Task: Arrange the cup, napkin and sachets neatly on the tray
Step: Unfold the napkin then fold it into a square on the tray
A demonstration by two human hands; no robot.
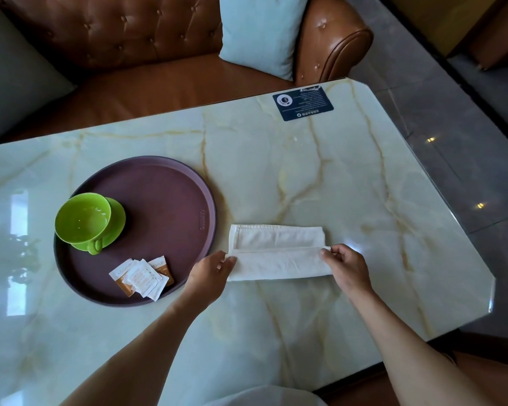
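Fingers (232,259) pinch napkin (276,253) ends — L, R

A big shiny table (320,183) with yellow lines fills the middle of the frame. A brown sofa (123,39) sits along the top, with a pale blue pillow (261,30) (puffy and square). Grey floor tiles (452,118) shine at the right, with small light spots.

Hands (279,266) pinch napkin (277,253) (seemingly folded).
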